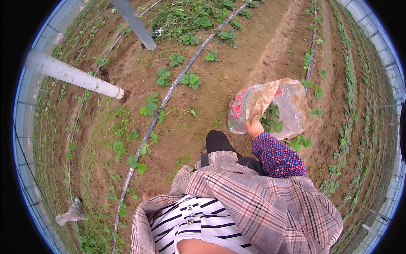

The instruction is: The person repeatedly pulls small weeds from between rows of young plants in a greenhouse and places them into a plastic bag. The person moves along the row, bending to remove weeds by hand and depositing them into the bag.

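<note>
My right hand (254, 128), in a dotted blue-and-red sleeve, grips the rim of a soil-stained plastic sack (293, 104) with red printing. The sack stands gaping on the soil to my front right, and picked green leaves (271, 119) lie inside it. Only a small part of my left hand (150, 194) shows beside my plaid coat; its fingers are mostly hidden. Nearest to it runs a grey irrigation hose (171, 92), lined with young strawberry plants (191, 80).
A white pipe post (79, 77) and a grey metal post (134, 23) rise at the left. Behind the metal post lies a heap of pulled weeds (180, 19), with scissors (157, 32) at its edge. Another plastic bag (72, 212) sits at lower left. More plant rows (350, 79) run along the right.
</note>
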A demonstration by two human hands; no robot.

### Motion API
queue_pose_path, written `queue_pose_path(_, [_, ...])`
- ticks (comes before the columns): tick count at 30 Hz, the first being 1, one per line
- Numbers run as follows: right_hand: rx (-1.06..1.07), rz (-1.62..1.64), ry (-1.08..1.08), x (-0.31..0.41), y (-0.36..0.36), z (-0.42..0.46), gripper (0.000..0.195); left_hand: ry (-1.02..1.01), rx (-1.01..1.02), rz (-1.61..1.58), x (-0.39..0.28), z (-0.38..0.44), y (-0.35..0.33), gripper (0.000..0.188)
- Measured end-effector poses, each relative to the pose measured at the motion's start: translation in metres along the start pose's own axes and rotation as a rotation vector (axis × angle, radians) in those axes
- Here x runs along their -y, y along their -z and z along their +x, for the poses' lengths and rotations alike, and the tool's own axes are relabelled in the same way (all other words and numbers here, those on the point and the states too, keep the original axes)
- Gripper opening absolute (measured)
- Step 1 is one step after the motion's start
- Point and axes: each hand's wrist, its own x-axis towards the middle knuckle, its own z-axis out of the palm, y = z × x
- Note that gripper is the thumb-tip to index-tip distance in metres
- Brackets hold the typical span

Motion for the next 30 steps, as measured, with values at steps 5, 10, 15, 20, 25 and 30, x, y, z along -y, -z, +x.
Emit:
queue_pose_path(5, [-0.081, 0.001, -0.041, -0.007, 0.008, 0.009, 0.052, 0.095, -0.008, -0.027, -0.005, -0.014, -0.009, 0.034])
queue_pose_path(10, [-0.081, 0.072, -0.099, -0.057, 0.039, 0.046, 0.044, 0.130, 0.001, -0.065, -0.032, -0.013, -0.031, 0.036])
queue_pose_path(15, [0.187, 0.172, 0.007, -0.022, 0.096, 0.051, 0.051, 0.162, 0.018, -0.012, -0.051, -0.015, -0.046, 0.038])
queue_pose_path(20, [-0.511, -0.099, 0.255, -0.018, 0.197, 0.017, 0.060, -0.309, -0.105, 0.157, -0.209, 0.036, -0.049, 0.043])
queue_pose_path(25, [-0.684, -0.435, 0.020, -0.095, 0.225, 0.026, 0.079, -0.514, 0.180, -0.074, -0.519, -0.002, -0.085, 0.083])
queue_pose_path(30, [-0.327, -0.377, -0.309, -0.141, 0.208, 0.054, 0.076, -0.599, 0.125, 0.317, -0.645, -0.016, -0.172, 0.083])
